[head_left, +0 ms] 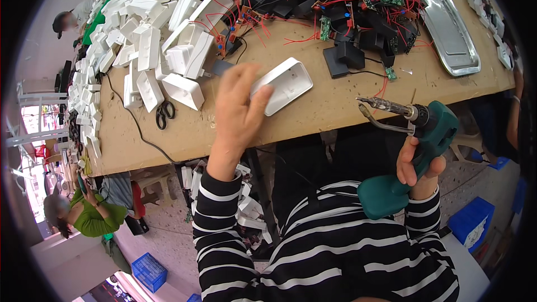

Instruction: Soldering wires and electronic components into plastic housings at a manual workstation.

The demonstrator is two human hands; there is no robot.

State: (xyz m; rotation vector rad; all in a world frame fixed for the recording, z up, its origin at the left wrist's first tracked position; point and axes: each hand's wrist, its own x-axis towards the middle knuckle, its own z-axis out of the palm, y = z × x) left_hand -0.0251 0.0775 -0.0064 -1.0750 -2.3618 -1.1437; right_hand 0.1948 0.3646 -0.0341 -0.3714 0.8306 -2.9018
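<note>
My right hand [409, 166] is wrapped round the handle of a green soldering gun [443, 126], held over my lap at the table's front edge. Its metal tip and a curved feed tube point left. My left hand [238, 109] is over the table, fingers blurred and thumb apart from them. It overlaps the left end of a white plastic case [290, 85], which lies with its hollow side up. Whether the hand touches the case I cannot tell.
White cases [148, 47] are heaped at the left. Black boxes with circuit boards and red wires [358, 11] pile up at the back. Black scissors [165, 114] lie near the front edge; a metal tray [454, 36] sits at the right. Other people [92, 212] work at the left.
</note>
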